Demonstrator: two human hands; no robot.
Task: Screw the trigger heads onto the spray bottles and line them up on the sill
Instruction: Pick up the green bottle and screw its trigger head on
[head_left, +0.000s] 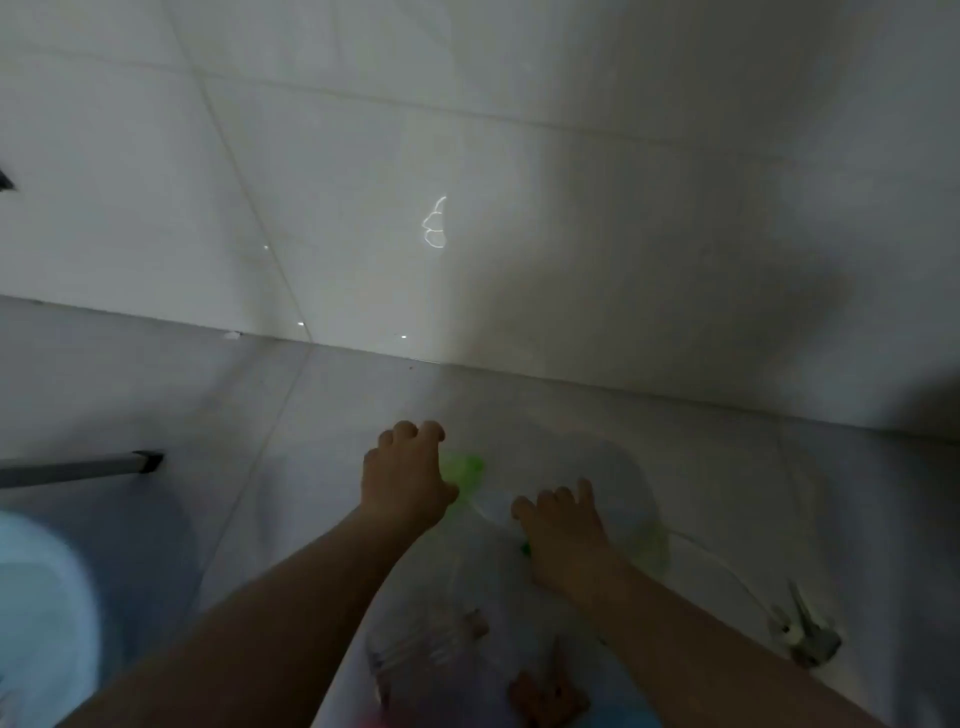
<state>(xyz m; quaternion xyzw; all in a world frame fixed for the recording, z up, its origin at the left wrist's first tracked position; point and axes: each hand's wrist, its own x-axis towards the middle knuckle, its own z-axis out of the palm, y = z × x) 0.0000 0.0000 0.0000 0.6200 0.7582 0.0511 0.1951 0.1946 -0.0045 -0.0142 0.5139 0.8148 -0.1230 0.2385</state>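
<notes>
Wall tiles (363, 156): glossy white, thin grey grout lines, one bright white scalloped reflection. Floor (260, 405): pale grey tile. Green object (465, 467) beside the left hand (402, 475): translucent lime green, blurred. Bag (467, 597) below the green object: clear plastic, faint streaks. Bar (78, 467) left of the green object: grey, black end cap.

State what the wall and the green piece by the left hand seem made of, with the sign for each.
Wall: likely glazed ceramic tile; grout lines and glossy reflections show. Green piece: probably translucent plastic; light glows through it, though blur leaves this uncertain.
</notes>
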